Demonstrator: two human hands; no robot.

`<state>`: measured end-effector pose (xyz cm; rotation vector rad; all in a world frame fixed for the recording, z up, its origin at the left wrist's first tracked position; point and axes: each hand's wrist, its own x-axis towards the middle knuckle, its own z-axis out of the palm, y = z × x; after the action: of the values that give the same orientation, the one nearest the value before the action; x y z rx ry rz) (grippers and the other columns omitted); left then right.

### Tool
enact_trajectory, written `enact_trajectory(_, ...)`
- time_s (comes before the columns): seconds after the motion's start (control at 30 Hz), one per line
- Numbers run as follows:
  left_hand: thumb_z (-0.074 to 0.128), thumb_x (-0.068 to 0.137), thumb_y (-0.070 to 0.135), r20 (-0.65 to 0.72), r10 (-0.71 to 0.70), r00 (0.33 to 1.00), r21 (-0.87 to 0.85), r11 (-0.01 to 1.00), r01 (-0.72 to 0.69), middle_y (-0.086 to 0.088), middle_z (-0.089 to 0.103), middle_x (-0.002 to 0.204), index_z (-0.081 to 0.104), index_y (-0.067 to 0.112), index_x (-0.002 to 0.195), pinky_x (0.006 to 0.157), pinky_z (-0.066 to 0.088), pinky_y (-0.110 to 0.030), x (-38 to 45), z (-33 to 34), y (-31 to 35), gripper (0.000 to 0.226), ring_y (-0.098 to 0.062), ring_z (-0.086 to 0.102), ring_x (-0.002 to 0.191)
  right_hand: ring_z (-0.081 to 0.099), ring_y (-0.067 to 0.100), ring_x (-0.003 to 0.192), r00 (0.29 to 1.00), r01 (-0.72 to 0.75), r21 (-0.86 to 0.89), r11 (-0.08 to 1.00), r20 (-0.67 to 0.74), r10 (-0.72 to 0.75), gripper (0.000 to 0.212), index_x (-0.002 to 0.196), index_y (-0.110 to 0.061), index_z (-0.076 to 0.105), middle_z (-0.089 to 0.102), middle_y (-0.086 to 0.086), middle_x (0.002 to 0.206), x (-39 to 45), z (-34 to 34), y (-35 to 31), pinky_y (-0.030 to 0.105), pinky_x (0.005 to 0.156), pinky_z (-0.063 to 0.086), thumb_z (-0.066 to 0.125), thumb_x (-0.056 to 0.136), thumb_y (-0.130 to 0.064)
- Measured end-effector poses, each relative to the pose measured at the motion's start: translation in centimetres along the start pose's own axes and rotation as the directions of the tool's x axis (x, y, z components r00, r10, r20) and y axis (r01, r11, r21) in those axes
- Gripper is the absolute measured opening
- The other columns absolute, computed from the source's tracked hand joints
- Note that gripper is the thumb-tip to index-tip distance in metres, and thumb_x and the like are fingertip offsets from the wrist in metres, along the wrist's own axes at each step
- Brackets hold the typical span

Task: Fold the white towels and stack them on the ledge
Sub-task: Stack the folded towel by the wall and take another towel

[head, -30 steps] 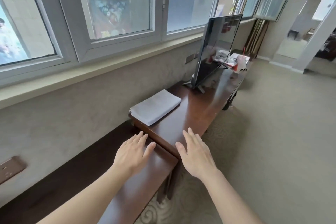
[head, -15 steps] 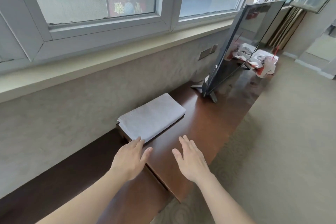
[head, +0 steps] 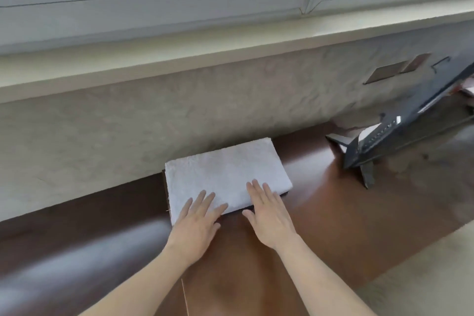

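Press flat and evenly on the near edge of the towel (head: 225, 174), smoothing outward so the fold stays square; no bunching of layers. Folded towel on the dark table (head: 320, 226), against the wall below the ledge (head: 230, 56), left of a tilted screen (head: 410, 120). Left hand (head: 196, 224) palm down, fingers straight and slightly spread, tips on the towel's near left corner. Right hand (head: 269, 213) likewise flat and spread, fingertips over the near right edge. Both forearms reaching forward, roughly parallel.
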<state>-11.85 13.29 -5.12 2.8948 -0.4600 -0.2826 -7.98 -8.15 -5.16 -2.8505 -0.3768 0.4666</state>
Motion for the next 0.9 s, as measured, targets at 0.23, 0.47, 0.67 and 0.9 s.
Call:
enact_trajectory(0.23,0.047,0.096,0.061,0.009,-0.164,0.986,0.077,0.984,0.162,-0.002,0.003,0.167,0.006,0.036,0.157,0.122,0.004,-0.053,4.0,3.3,1.0,0.078,-0.029,0.002,0.154,-0.021,0.020,0.152,0.967,0.254,-0.172,0.952,0.045,-0.250,0.082,0.159,-0.026,-0.012,-0.021,-0.005,0.164,4.2,1.9,3.7,0.046,0.121,-0.017,0.042,0.102,-0.051)
enact_trajectory(0.47,0.049,0.088,0.072,-0.040,-0.232,0.972,0.202,0.951,0.236,-0.006,0.016,0.165,0.022,0.033,0.157,0.117,0.022,-0.062,5.8,4.1,1.7,0.084,-0.035,0.018,0.151,0.012,0.023,0.154,0.921,0.380,-0.148,0.913,-0.029,-0.388,0.079,0.160,-0.021,0.017,0.013,0.001,0.166,6.7,1.4,4.9,0.047,0.125,0.006,0.055,0.096,-0.049)
enact_trajectory(0.67,0.084,0.069,0.056,-0.152,-0.206,0.967,0.170,0.958,0.231,-0.004,0.059,0.142,0.065,0.027,0.131,0.098,0.049,-0.057,6.4,3.1,1.2,0.071,-0.034,0.057,0.128,0.054,0.032,0.132,0.876,0.421,-0.140,0.896,-0.193,-0.442,0.047,0.132,-0.016,0.063,0.058,0.010,0.142,7.4,1.1,4.6,0.054,0.112,0.039,0.076,0.088,-0.025)
enact_trajectory(0.9,0.094,0.050,0.010,-0.362,-0.039,0.931,0.129,0.987,0.092,-0.002,0.077,0.103,0.078,0.016,0.100,0.054,0.055,-0.029,6.9,0.3,0.3,0.053,-0.025,0.075,0.087,0.066,0.030,0.114,0.797,0.507,-0.127,0.852,-0.307,-0.520,0.056,0.127,-0.006,0.064,0.069,0.009,0.123,7.0,-0.3,4.4,0.048,0.098,0.052,0.082,0.081,-0.032)
